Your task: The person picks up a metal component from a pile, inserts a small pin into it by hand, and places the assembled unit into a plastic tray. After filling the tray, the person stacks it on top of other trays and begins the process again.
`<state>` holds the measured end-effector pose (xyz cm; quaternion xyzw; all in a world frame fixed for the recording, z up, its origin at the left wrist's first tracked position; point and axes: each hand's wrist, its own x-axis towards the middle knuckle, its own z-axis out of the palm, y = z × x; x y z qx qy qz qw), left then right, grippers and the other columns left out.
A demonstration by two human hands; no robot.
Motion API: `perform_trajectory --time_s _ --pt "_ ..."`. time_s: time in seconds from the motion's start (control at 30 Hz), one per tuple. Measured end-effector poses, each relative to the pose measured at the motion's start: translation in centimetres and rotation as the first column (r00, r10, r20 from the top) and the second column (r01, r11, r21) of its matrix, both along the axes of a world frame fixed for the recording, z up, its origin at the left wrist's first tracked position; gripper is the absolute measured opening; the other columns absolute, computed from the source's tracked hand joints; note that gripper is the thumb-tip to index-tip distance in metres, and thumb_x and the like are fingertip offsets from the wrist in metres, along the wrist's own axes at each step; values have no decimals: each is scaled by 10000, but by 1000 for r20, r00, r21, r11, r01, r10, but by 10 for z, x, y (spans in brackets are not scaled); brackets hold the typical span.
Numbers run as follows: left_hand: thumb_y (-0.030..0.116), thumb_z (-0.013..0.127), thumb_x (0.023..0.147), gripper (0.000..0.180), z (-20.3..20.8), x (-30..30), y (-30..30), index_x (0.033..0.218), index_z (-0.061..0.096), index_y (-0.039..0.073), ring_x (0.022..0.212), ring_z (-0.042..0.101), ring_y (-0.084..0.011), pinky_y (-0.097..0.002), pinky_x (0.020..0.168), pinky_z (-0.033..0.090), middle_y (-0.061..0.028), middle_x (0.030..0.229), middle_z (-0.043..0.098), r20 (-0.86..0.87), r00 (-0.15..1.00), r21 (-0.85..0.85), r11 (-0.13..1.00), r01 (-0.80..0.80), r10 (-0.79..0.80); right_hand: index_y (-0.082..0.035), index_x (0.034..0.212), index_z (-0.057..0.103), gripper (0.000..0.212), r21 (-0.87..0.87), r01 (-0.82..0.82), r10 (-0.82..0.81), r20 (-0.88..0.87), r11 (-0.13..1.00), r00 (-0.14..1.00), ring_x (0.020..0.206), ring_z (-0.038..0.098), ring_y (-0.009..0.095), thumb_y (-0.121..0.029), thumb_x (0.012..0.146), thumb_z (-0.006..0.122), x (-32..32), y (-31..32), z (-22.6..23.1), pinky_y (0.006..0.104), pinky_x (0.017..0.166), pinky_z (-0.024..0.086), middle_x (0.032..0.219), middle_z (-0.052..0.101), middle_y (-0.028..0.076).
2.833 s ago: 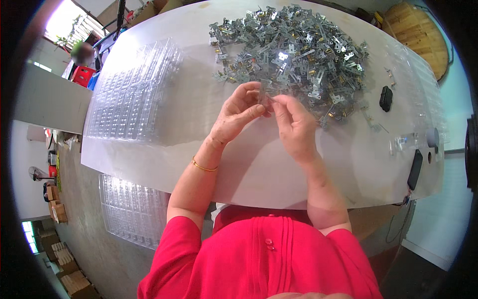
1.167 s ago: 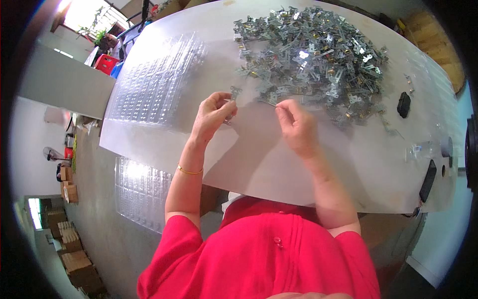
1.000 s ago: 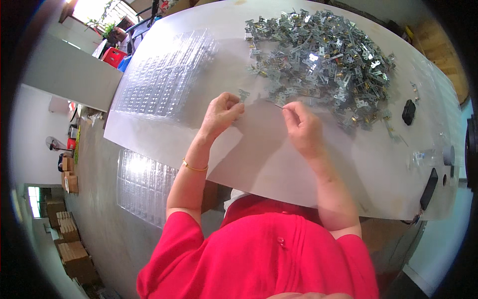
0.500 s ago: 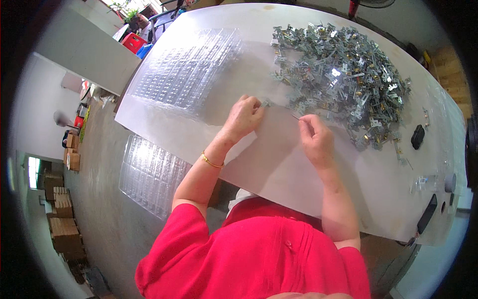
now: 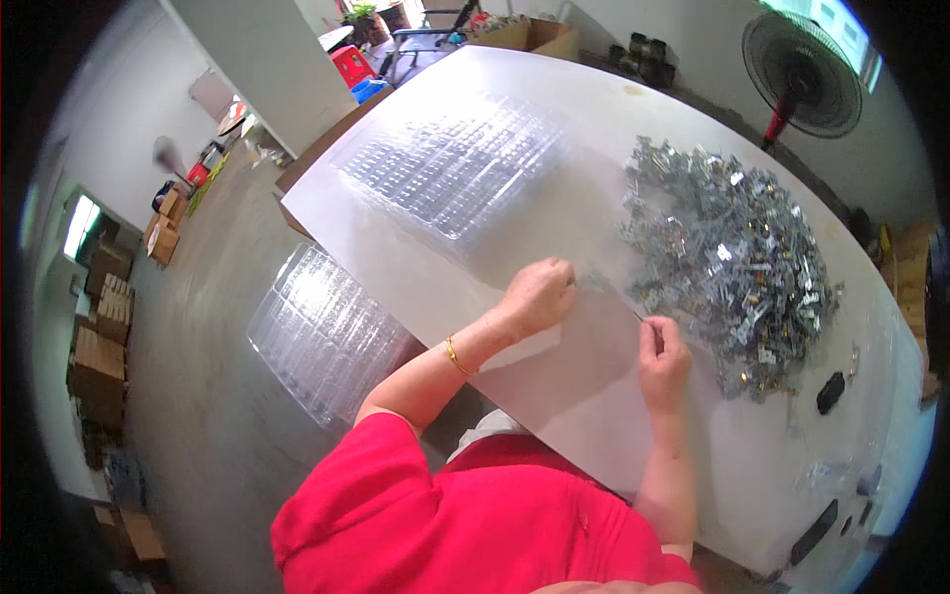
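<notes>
My left hand is closed above the white table, its fingers bent inward. A small grey metal part shows blurred at its fingertips, apparently pinched there. To the right, my right hand pinches a thin, dark, pointed tool, slanting up and left toward that part. Most of the tool is hidden in the fingers, so its kind does not show. Just beyond my right hand spreads a large heap of small metal parts, silvery with some brass-coloured bits.
Clear plastic trays lie stacked on the table's far left. Another clear tray sits lower, beyond the left table edge. Black objects and a dark flat device lie at right. A fan stands behind the table.
The whole view has swung, so table, trays and heap sit lower and farther right. Both hands keep nearly the same closed poses, with the tool still in my right hand.
</notes>
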<state>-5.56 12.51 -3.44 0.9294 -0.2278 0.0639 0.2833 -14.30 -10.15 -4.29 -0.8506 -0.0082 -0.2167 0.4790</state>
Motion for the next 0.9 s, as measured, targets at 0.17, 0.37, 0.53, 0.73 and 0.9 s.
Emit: perform_trajectory --time_s 0.17,0.37,0.53,0.73,0.9 --pt "144 655 865 126 50 -19 7 911 639 28 820 637 -328 -416 731 514 -143 882 640 88 996 -93 996 9 -1 -43 965 638 59 -9 11 -11 -25 1000 1000 673 619 208 -94 936 639 0 -3 -4 326 635 500 791 649 102" --pt "82 711 845 125 103 -3 58 951 680 21 756 654 -230 -333 694 527 -111 844 640 266 952 -287 955 -70 149 -47 969 642 67 12 22 -21 -59 1000 998 659 588 154 -110 948 637 3 -1 -7 307 613 483 784 640 71" --pt "89 698 869 161 128 48 152 1008 705 9 782 672 -194 -314 718 535 -121 867 694 370 837 -306 904 -299 403 -34 974 633 63 42 3 -1 -44 999 999 655 561 121 -94 957 626 2 0 -7 288 597 468 795 637 49" --pt "117 720 844 151 130 128 280 939 721 -1 761 684 -247 -343 717 535 -170 868 708 460 685 -147 809 -569 565 -27 977 627 46 19 -1 1 -41 1000 999 678 560 120 -64 953 615 3 -6 -17 277 609 466 810 628 51" --pt "185 697 850 161 122 166 329 914 734 42 883 695 -315 -408 814 538 -157 925 720 362 626 -65 688 -723 691 -29 975 629 40 5 15 -14 -65 1000 998 670 547 119 -55 950 611 1 -4 -15 275 604 459 820 625 48"
